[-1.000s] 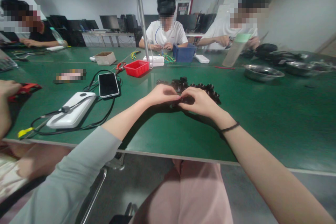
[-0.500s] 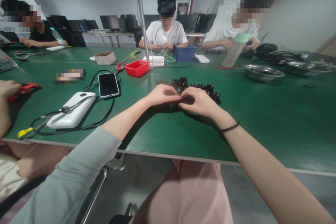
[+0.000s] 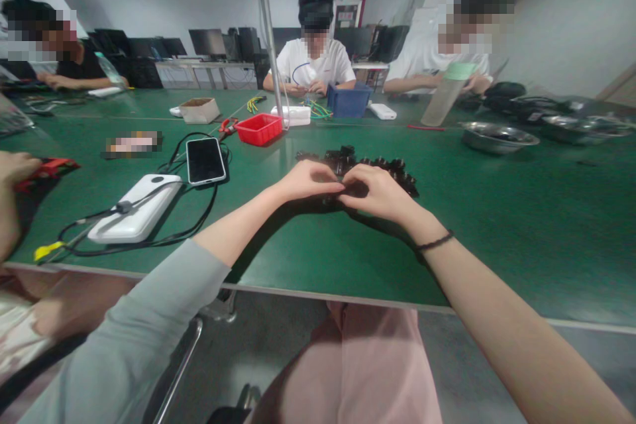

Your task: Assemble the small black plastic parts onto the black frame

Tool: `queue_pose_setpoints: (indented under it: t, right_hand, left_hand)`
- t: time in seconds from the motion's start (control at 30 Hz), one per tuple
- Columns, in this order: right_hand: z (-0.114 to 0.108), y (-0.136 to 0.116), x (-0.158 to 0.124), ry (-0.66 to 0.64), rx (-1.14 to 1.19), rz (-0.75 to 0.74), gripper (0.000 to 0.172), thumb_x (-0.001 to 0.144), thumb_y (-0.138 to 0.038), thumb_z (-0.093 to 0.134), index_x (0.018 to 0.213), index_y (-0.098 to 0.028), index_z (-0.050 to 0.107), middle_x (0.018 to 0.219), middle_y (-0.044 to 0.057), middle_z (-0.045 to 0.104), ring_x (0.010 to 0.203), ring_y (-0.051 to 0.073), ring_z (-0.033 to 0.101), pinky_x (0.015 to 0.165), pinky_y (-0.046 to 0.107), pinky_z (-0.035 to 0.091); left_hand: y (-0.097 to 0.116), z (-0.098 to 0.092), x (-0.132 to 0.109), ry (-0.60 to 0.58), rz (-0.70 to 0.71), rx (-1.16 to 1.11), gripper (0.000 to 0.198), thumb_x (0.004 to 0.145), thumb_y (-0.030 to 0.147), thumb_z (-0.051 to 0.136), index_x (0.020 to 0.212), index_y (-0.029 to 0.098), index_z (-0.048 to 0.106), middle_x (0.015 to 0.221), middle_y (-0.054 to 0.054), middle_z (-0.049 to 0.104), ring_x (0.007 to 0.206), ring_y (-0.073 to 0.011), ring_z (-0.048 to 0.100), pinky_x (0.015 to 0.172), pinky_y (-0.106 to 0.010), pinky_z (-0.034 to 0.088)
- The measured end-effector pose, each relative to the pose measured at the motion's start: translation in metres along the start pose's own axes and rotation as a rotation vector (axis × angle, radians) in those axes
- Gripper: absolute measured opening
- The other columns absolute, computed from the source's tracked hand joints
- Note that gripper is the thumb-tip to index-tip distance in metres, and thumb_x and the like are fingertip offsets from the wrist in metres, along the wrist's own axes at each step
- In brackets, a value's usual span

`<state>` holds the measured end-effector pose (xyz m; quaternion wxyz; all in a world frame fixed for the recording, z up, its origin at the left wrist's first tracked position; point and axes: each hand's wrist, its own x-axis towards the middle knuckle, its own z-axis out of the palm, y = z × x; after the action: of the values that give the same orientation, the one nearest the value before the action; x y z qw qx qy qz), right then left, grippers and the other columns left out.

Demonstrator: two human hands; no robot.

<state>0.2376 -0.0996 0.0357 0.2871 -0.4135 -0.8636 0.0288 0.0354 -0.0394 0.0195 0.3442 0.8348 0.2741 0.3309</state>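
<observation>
My left hand (image 3: pixel 307 180) and my right hand (image 3: pixel 375 193) meet fingertip to fingertip over the green table (image 3: pixel 308 245), just in front of a pile of small black parts (image 3: pixel 370 165). Both hands are closed in a pinch on a small black part between them, mostly hidden by the fingers. A dark band circles my right wrist. My left arm wears a grey sleeve.
Left of my hands lie a black phone (image 3: pixel 205 160), a white power bank (image 3: pixel 136 207) with black cables, and a red tray (image 3: pixel 259 128). A neighbour's hand (image 3: pixel 14 169) holds a red object at far left. Metal bowls (image 3: pixel 498 138) stand at right. Three people sit across the table.
</observation>
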Motion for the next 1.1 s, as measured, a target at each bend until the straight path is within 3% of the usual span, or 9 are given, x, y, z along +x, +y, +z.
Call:
queue_pose_setpoints:
  t: [1.1]
  right_hand:
    - [0.0006,0.0008,0.0006,0.001,-0.014,-0.008,0.012,0.075,-0.025,0.069,0.082,-0.016,0.066,0.088,0.01,0.07,0.082,0.024,0.065,0.075,0.035,0.05]
  left_hand:
    - [0.0051,0.001,-0.0007,-0.005,-0.011,0.049,0.035,0.07,0.048,0.075,0.077,0.014,0.075,0.07,-0.002,0.069,0.068,-0.0118,0.059,0.064,-0.022,0.043]
